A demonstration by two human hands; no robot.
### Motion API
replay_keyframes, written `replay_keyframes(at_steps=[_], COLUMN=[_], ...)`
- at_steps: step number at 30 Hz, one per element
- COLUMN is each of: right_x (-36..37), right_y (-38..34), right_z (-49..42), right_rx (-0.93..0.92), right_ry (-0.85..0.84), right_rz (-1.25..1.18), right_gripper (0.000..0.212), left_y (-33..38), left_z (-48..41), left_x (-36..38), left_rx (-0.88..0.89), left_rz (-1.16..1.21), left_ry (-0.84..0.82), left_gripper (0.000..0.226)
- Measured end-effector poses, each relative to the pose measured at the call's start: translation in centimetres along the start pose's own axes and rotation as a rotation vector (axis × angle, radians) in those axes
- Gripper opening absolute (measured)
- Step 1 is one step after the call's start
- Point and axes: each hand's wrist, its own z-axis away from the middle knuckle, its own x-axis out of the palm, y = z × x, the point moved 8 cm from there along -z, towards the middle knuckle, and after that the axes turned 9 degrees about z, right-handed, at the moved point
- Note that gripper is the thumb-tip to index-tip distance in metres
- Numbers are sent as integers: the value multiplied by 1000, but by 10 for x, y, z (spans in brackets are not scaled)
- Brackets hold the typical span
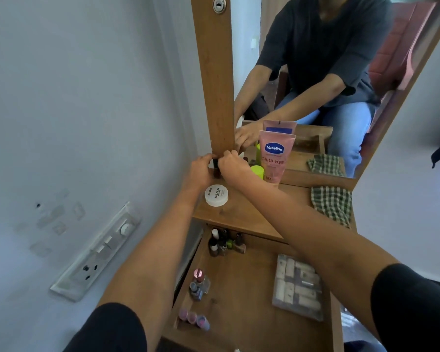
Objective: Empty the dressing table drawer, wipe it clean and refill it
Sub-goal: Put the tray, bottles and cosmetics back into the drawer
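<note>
Both my hands meet at the back left corner of the dressing table top (249, 212), against the mirror's wooden frame. My left hand (201, 171) and my right hand (233, 165) both pinch a small dark bottle (216, 170) that stands upright between them. The open drawer (241, 288) below holds several nail polish bottles (225, 242) at its back, a pink-capped bottle (199, 284), three pink lipsticks (194, 318) at the front left and a clear palette case (299, 290) on the right.
On the table top stand a white nail polish remover tub (216, 195), a pink Vaseline tube (274, 158), a lime-green capped bottle (257, 171) and a green checked cloth (332, 203). The mirror (328, 72) rises behind. A switch panel (97, 252) is on the left wall.
</note>
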Motion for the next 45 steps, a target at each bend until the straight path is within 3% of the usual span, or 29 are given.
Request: replay_keyframes(at_steps=[7,21,29,32,36,45], right_x=[-1,-11,-53,-70,-72,34], right_y=[6,9,20,18,9,-7], right_z=[-1,11,45,78,133,218], right_rx=[14,-50,12,-16,-65,46], right_ry=[63,129,210,256,303,-13], right_rz=[45,81,-209,-410,-499,-544], right_gripper=[35,27,19,20,19,23], left_y=[-14,-10,5,16,29,23], left_z=[-14,-2,32,54,90,168], left_x=[11,1,-42,-50,-53,2], left_rx=[-23,-71,-38,-41,58,87], left_rz=[39,149,289,327,332,214], left_ry=[18,120,213,189,132,-220], left_gripper=[24,20,24,26,18,19])
